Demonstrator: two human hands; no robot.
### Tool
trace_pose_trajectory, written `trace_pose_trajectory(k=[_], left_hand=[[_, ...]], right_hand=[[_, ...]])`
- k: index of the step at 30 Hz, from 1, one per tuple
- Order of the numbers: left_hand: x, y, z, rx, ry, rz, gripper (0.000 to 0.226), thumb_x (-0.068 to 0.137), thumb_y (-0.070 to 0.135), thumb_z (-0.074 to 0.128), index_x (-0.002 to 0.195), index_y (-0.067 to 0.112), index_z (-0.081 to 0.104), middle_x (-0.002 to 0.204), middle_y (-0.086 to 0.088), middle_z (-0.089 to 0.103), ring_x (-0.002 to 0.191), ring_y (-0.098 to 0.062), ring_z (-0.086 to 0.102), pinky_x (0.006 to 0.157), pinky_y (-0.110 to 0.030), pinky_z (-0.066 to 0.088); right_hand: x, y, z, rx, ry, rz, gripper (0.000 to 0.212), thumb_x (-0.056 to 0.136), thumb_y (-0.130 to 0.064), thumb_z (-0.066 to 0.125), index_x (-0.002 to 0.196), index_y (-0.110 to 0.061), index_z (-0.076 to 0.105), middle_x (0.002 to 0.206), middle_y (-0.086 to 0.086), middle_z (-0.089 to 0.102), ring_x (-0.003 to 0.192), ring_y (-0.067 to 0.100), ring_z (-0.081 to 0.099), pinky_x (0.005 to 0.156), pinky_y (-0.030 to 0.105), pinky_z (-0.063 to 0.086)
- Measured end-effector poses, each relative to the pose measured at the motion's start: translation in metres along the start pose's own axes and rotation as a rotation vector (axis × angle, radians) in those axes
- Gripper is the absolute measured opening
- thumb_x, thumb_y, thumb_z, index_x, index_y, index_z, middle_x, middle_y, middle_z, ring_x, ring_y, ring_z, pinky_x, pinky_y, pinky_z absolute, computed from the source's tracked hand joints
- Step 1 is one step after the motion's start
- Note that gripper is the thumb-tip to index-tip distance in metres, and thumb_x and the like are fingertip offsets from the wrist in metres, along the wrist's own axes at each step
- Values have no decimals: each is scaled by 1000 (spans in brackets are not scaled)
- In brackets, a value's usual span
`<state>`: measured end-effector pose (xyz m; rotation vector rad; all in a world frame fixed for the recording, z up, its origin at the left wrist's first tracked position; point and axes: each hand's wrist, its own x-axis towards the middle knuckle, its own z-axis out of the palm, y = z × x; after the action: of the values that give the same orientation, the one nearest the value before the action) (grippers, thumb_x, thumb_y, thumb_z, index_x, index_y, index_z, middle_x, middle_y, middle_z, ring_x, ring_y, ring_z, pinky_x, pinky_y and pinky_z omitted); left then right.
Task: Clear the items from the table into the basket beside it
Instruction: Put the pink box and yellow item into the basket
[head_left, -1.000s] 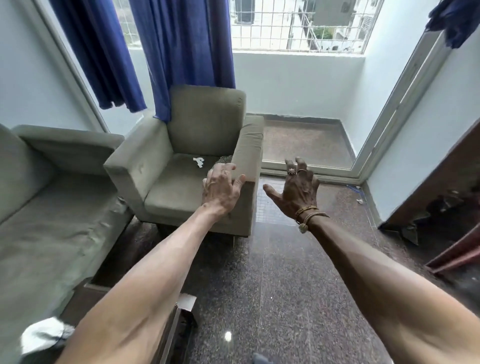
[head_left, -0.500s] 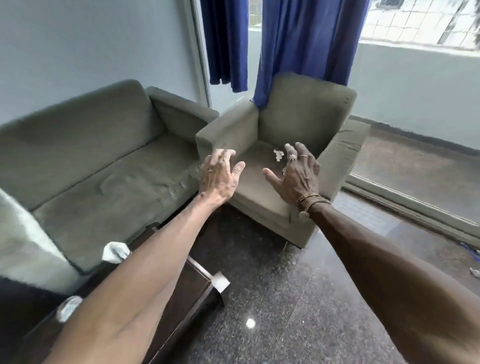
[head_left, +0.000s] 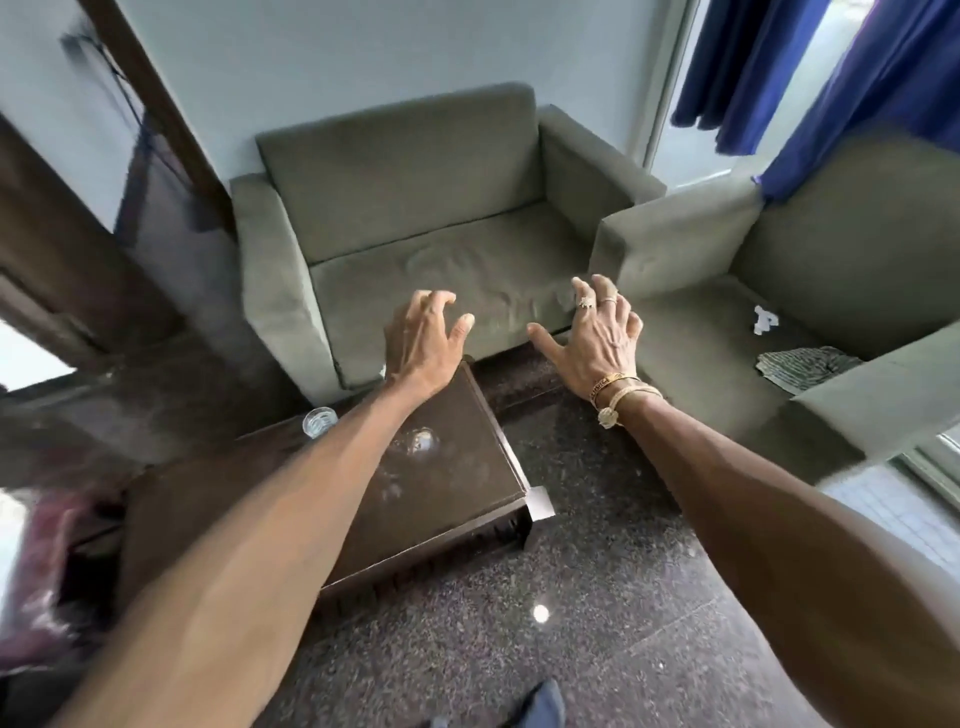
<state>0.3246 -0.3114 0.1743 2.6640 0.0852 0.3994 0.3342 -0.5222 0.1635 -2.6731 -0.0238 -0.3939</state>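
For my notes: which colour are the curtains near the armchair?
The curtains are deep blue; the head view shows them best.

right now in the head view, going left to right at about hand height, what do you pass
glass -> left hand -> right hand -> white paper scrap on the armchair seat

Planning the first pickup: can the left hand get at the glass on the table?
Probably yes: the glass stands uncovered on the table beside the forearm; the left hand hovers empty beyond it, with nothing between.
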Motion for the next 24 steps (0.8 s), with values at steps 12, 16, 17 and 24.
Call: trace_pose_trajectory(k=[12,16,17,24], left_hand=[[-33,-53,-64,11,129,-84,40,95,41,56,126,17,57,127,-7,58,116,-30,54,97,-41,43],[-36,-76,-72,60,172,-215,39,95,42,55,126,18,56,127,-6,57,117,-30,53,98,-42,43],[-39,-82,-72,70,178,-250,39,94,41,56,125,18,57,126,-7,58,116,-31,54,97,-42,42],[-65,-104,-68,86,208,-449,38,93,38,59,125,18,57,126,-8,57,116,-32,53,96,-45,43]], right_hand=[[-7,-81,13,-1,-14,-206,90,79,-69,57,148,-18,31,155,10,26,140,31,26,113,47,22],[7,-103,31,31,-69,-303,89,79,-68,58,148,-17,32,156,10,26,140,32,26,113,48,22],[8,-107,36,41,-95,-325,89,80,-67,58,148,-17,32,155,11,26,140,32,26,113,49,22],[19,-127,67,80,-232,-458,89,80,-66,60,148,-16,32,155,11,25,140,33,25,113,48,21]])
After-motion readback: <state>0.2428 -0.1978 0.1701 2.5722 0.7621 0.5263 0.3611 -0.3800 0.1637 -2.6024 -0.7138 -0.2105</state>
